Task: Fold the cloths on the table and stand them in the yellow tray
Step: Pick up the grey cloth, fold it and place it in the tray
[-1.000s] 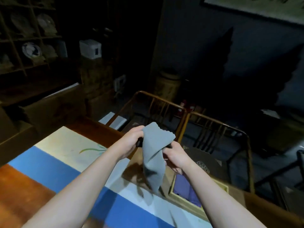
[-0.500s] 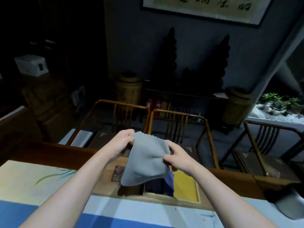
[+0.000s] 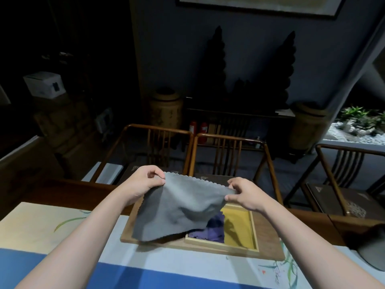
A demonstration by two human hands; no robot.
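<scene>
A grey cloth [image 3: 179,213] with a scalloped edge hangs spread out in the air over the table. My left hand [image 3: 143,182] pinches its upper left corner and my right hand [image 3: 243,195] pinches its upper right corner. Below it sits the yellow tray [image 3: 255,228], set on a wooden board [image 3: 270,240]. A purple cloth [image 3: 214,229] lies crumpled in the tray's left part, partly hidden by the grey cloth.
The table [image 3: 62,226] carries a cream, pale blue and blue runner. Wooden chairs [image 3: 229,155] stand along its far side, another chair [image 3: 343,174] at the right. A dark rounded object [image 3: 370,247] lies at the right edge.
My hands have moved apart and stretched the grey cloth from a bunched, hanging shape into a spread sheet. The view has swung right, so the tray now sits centred under the cloth.
</scene>
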